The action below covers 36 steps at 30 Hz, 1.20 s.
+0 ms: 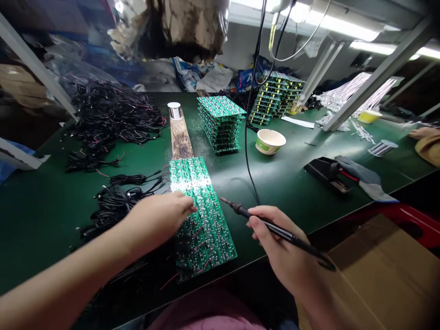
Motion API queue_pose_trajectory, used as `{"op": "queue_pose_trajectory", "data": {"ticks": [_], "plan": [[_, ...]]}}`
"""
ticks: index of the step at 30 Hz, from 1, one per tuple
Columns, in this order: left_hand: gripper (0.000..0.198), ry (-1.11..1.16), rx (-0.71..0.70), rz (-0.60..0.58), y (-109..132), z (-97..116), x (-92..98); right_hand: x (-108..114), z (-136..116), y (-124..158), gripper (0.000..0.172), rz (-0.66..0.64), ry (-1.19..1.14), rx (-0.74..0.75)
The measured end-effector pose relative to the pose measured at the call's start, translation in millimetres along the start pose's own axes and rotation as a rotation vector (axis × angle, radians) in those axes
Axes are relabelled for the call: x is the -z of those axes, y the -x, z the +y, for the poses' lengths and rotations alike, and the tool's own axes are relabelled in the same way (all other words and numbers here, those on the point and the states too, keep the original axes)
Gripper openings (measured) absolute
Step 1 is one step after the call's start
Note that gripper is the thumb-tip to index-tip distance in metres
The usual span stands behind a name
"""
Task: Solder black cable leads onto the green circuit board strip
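Observation:
My left hand (158,220) rests its fingertips on a green printed circuit board panel (206,233), which lies flat with red and black wire leads on it. My right hand (278,243) grips a black soldering iron (283,231) like a pen. The iron's thin metal tip points left, a little above the panel's right edge and apart from it. Bundles of thin black wires (117,204) lie to the left of the panel, close to my left hand. My left forearm hides part of the wires and the panel's lower left corner.
Stacks of green circuit boards (220,123) stand behind the panel beside a solder spool (174,110) on a scorched wooden strip (180,137). A black wire heap (113,114) lies left. A paper bowl (270,140), iron stand (326,174) and work glove (364,176) lie right. A co-worker's hand (421,133) shows far right.

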<state>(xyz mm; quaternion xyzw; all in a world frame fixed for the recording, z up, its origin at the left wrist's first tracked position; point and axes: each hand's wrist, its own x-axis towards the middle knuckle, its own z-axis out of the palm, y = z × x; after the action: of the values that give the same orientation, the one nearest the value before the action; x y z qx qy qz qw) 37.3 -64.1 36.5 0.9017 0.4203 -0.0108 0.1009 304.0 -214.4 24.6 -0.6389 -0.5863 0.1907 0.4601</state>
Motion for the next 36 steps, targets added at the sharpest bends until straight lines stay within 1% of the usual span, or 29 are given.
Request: {"op": "queue_pose_trajectory", "data": {"ticks": [2, 4, 7, 10, 13, 16, 20, 26, 29, 33, 36], "plan": [[0.033, 0.014, 0.015, -0.061, -4, 13, -16.5, -4, 7, 2, 0.015, 0.011, 0.001, -0.01], [0.027, 0.074, 0.019, -0.058, -1, 17, -24.7, -7, 14, 3, 0.015, 0.002, -0.026, -0.037], [0.024, 0.11, 0.014, -0.051, 6, 15, -24.2, -18, 19, 1, 0.013, -0.041, -0.113, -0.067], [0.028, 0.043, 0.03, -0.066, 8, 17, -20.7, -36, 18, -6, 0.012, -0.08, -0.189, -0.049], [0.03, -0.024, 0.041, -0.089, 8, 22, -20.8, -53, 13, -13, 0.014, -0.106, -0.222, -0.028], [0.031, -0.054, 0.036, -0.1, 7, 25, -23.0, -61, 7, -16, 0.019, -0.133, -0.23, -0.016], [0.027, 0.021, 0.063, -0.089, 9, 23, -24.0, -57, 7, -13, 0.02, -0.14, -0.196, -0.024], [0.023, 0.117, 0.094, -0.067, 13, 22, -21.4, -38, 17, 3, 0.019, -0.112, -0.126, -0.086], [0.021, 0.125, 0.099, -0.072, 13, 24, -22.3, -28, 15, 5, 0.017, -0.083, -0.079, -0.11], [0.019, 0.034, 0.133, -0.058, 9, 29, -26.2, -19, 2, 0, 0.011, -0.059, -0.034, -0.046], [0.017, -0.028, 0.148, -0.051, 4, 31, -29.3, -15, -8, -4, 0.013, -0.059, -0.019, 0.015]]}}
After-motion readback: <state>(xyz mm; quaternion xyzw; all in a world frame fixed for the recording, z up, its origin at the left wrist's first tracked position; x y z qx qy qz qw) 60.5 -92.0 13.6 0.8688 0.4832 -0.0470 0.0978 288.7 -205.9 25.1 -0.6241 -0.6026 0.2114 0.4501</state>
